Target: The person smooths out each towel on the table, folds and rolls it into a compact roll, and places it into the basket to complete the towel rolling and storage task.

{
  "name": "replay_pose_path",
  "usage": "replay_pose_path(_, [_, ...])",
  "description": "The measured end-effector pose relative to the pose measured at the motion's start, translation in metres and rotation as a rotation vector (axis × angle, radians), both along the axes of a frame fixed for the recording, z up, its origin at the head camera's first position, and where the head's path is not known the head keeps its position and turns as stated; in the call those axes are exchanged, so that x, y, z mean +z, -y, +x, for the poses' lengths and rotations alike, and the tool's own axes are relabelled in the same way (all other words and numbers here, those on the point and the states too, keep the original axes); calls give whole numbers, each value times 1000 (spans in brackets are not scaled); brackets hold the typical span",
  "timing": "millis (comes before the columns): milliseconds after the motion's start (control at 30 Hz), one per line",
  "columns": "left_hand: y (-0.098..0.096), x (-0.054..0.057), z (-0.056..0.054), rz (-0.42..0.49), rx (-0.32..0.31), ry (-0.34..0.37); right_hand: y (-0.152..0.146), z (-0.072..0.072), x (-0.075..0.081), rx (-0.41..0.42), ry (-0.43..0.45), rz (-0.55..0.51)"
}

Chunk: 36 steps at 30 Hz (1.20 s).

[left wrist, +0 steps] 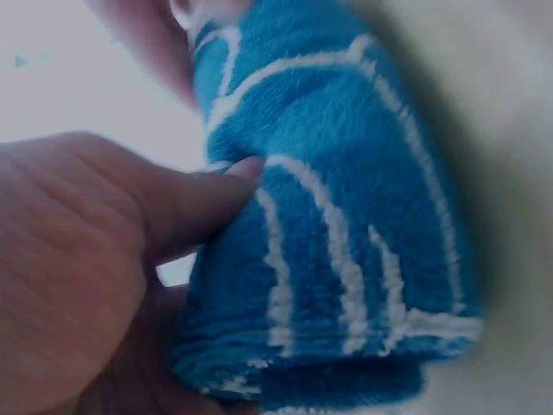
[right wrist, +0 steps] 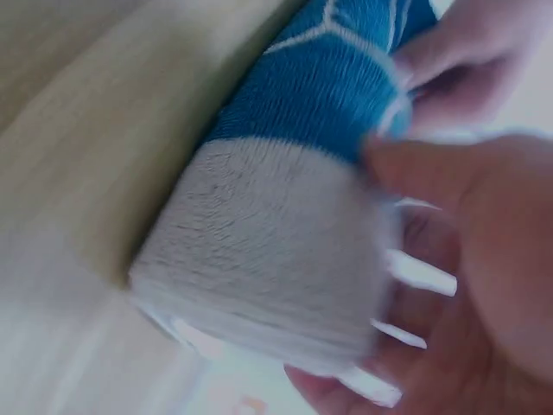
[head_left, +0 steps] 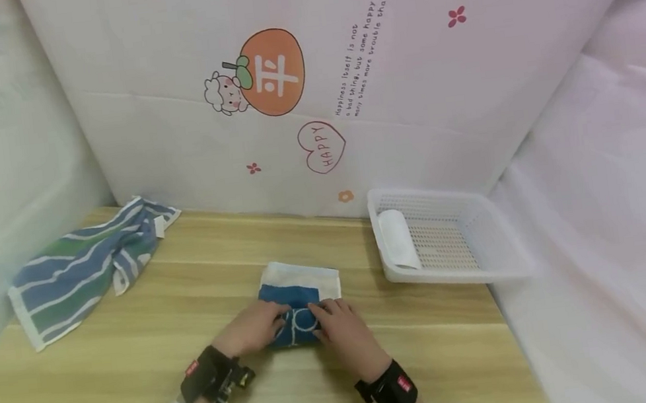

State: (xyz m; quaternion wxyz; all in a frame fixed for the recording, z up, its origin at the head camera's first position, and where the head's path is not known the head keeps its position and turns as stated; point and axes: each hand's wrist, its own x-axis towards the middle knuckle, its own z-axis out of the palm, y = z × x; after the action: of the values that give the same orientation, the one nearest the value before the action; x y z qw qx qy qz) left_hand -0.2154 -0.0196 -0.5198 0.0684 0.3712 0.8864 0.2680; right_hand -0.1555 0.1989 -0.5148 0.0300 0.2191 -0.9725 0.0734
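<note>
A blue towel with white line patterns and a beige section lies partly rolled at the middle of the table. My left hand grips its left side. In the left wrist view the thumb presses on the blue roll, whose layered end faces the camera. From the right, my right hand holds the same roll. The right wrist view has that thumb at the roll's edge, the fingers spread behind the beige part. A flat beige and blue stretch extends beyond the roll, away from me.
A crumpled blue, green and white striped towel lies on the wooden table at the left. At the back right stands a white plastic basket with a white roll inside. White printed sheets enclose the table.
</note>
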Motion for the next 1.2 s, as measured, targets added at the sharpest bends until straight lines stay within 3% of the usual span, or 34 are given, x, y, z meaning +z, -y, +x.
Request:
replay_pose_path(100, [-3, 6, -16, 1, -55, 76, 9, 15, -2, -72, -153, 116])
replay_pose_path(167, [-6, 7, -21, 29, -78, 103, 12, 18, -8, -99, -196, 166])
replay_pose_path(233, [-7, 7, -20, 63, -82, 70, 11, 14, -14, -102, -196, 182])
replay_pose_path(333, [-5, 3, -13, 97, -51, -46, 1, -3, -16, -54, -103, 89])
replay_pose_path(467, [-1, 0, 1, 33, 7, -191, -17, -24, -11, 63, 105, -109])
replay_pose_path(567, [6, 0, 10, -17, 19, -177, -20, -29, -12, 110, 249, -218])
replay_pose_path(667, [14, 3, 11, -19, 3, -94, -13, -26, -12, 93, 292, -268])
replay_pose_path(767, [17, 6, 2, 9, -11, 37, -5, -16, -8, 62, 151, -210])
replay_pose_path(867, [21, 7, -9, 23, 34, 131, 6, -6, -4, 43, -38, -99])
replay_pose_path(933, [24, 6, -15, 29, 74, 165, 13, -3, -3, 46, -101, -43])
replay_pose_path(1000, [25, 4, -18, 42, 107, 157, 19, -4, -4, 50, -104, -21])
replay_pose_path(1067, [24, 2, -17, 66, 137, 103, 21, -10, -7, 44, -100, -11])
replay_pose_path(1200, [18, 0, -5, 84, 186, -110, 15, -31, -13, 57, -108, -46])
